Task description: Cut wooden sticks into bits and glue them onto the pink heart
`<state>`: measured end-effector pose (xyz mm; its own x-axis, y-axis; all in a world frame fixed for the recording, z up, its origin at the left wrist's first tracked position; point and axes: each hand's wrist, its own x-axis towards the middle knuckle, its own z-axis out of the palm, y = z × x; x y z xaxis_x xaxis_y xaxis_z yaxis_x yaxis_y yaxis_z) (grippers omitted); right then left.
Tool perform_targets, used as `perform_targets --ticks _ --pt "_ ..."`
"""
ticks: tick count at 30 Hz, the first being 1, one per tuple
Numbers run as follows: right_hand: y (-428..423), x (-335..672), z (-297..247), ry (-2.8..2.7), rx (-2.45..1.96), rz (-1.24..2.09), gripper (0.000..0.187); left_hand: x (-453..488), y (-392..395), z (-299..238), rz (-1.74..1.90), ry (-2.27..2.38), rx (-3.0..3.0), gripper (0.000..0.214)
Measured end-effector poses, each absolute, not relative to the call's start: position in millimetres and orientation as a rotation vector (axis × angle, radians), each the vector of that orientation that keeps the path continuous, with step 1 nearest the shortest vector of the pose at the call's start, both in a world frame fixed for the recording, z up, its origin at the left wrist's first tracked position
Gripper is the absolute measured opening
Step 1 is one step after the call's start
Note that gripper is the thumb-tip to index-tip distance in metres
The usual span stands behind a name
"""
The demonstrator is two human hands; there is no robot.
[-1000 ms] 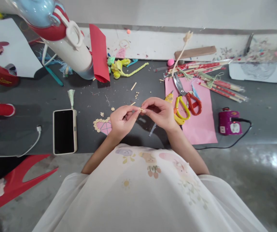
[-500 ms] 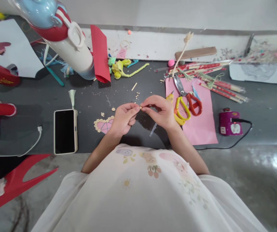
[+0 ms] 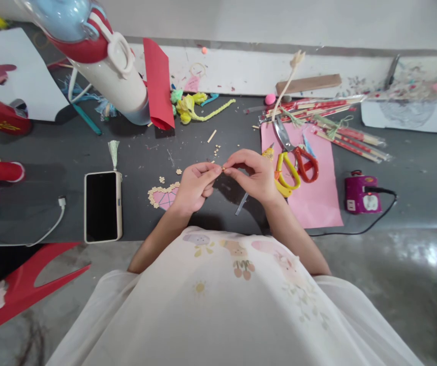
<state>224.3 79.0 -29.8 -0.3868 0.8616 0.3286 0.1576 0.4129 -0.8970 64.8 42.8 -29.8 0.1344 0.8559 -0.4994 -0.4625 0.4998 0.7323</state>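
My left hand and my right hand meet fingertip to fingertip above the dark table. Both are closed in a pinch on a tiny tan piece held between them. Just left of my left hand lies a pink heart shape edged with small tan pieces. Several loose tan bits are scattered on the table beyond my hands. A thin grey strip lies under my right hand.
Yellow scissors and red scissors lie on pink paper at right, by a purple device with cable. A phone lies left. A large bottle, red folded paper and straw bundles stand farther back.
My hands rose slightly away from me and stayed joined on the tiny piece. Nothing else on the table moved.
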Motion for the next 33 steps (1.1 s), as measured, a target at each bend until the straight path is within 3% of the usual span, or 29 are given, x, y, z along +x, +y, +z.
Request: perform_targets --ticks 7,17,33 --pt "73 219 -40 -1.495 -0.89 1.366 0.01 64 42 -27 1.011 1.028 0.479 0.034" --pt "72 214 -49 -1.375 -0.864 1.457 0.016 63 41 -35 1.087 1.043 0.519 0.029" --pt "78 220 -43 -1.584 -0.893 1.255 0.008 63 40 -38 1.141 1.124 0.609 0.025"
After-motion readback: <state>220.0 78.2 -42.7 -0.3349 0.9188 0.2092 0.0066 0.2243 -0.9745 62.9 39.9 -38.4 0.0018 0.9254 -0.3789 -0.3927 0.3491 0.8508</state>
